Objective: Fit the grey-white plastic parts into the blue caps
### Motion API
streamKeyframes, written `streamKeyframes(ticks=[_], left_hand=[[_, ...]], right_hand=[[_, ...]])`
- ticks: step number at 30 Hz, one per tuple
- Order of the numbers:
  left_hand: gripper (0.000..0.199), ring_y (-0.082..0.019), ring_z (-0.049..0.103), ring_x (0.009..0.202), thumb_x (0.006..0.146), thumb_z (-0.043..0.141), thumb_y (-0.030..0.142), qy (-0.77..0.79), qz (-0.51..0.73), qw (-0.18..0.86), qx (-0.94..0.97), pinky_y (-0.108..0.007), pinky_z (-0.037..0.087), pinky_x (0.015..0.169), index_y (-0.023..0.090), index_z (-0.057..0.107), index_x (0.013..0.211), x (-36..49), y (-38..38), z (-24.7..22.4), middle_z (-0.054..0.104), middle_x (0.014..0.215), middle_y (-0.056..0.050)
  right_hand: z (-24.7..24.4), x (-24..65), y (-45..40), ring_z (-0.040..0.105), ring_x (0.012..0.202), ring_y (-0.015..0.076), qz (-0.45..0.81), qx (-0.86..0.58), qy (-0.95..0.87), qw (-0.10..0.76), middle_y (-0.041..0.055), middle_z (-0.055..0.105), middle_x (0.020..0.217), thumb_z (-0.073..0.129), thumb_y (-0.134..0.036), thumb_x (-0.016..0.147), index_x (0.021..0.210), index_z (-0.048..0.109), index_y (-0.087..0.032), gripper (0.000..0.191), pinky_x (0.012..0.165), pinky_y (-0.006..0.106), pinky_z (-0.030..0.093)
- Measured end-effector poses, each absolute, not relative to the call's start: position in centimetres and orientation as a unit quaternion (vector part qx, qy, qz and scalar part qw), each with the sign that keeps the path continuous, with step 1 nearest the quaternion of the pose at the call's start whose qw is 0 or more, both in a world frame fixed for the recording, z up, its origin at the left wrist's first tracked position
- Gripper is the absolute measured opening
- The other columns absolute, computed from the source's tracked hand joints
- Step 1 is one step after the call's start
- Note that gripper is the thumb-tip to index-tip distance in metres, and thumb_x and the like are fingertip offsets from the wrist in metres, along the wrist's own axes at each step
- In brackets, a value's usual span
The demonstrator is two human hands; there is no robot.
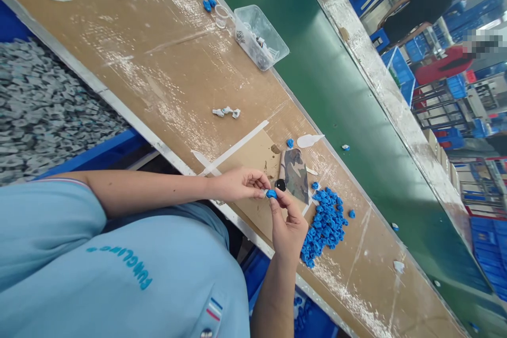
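My left hand (240,184) is closed in a pinch, with a small whitish piece (265,192) showing at its fingertips. My right hand (291,224) pinches a small blue plastic part (271,194) between thumb and fingers. The two pieces meet, and the fingers partly hide them, so how they fit together cannot be made out. Close by lies a camouflage-patterned cloth or pouch (296,174), with a round black object (280,185) at its edge. A pile of similar blue parts (325,222) sits beside my right hand.
At left stands a blue bin (99,150) full of grey pieces (51,100). The brown workbench (178,79) holds a clear tub (261,37), a small cup (222,16), a few whitish pieces (226,112) and a white spoon-shaped item (309,140). Beyond runs a green conveyor-like surface (317,68).
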State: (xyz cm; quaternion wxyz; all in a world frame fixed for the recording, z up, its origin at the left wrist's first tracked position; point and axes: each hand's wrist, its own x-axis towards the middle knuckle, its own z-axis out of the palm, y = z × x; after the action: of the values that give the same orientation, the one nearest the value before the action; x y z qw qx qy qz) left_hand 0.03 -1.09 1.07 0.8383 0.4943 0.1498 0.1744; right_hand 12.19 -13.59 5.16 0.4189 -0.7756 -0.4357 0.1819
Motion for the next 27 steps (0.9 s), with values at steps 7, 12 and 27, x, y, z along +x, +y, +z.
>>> streamKeyframes(ticks=[7,12,27], left_hand=[[0.017,-0.012,0.059,0.082,0.077,0.063,0.020,0.135,0.185,0.789,0.569,-0.025,0.048,0.078,0.013,0.060,0.093,-0.2,-1.1,1.2,0.065,0.086,-0.003],[0.017,-0.012,0.061,0.087,0.079,0.060,0.017,0.135,0.194,0.727,0.644,-0.021,0.047,0.077,0.014,0.059,0.096,-0.6,-0.9,1.5,0.066,0.090,-0.004],[0.020,-0.010,0.057,0.069,0.079,0.059,0.012,0.083,0.146,0.710,0.684,-0.018,0.042,0.062,0.015,0.057,0.099,-1.0,-0.3,2.5,0.063,0.078,-0.001]], right_hand=[[5.4,12.1,-13.9,0.063,0.081,0.0164,0.152,-0.769,-0.466,0.409,0.0038,0.072,0.088,0.064,-0.031,0.080,0.097,0.071,-0.023,0.020,0.079,0.032,0.050],[5.2,11.9,-14.4,0.063,0.078,0.0160,0.146,-0.768,-0.463,0.418,0.0045,0.072,0.090,0.066,-0.029,0.079,0.098,0.071,-0.023,0.021,0.076,0.032,0.052],[5.5,12.5,-14.8,0.069,0.074,0.0188,0.195,-0.742,-0.493,0.409,0.0037,0.075,0.082,0.069,-0.028,0.076,0.087,0.074,-0.024,0.014,0.069,0.032,0.056]])
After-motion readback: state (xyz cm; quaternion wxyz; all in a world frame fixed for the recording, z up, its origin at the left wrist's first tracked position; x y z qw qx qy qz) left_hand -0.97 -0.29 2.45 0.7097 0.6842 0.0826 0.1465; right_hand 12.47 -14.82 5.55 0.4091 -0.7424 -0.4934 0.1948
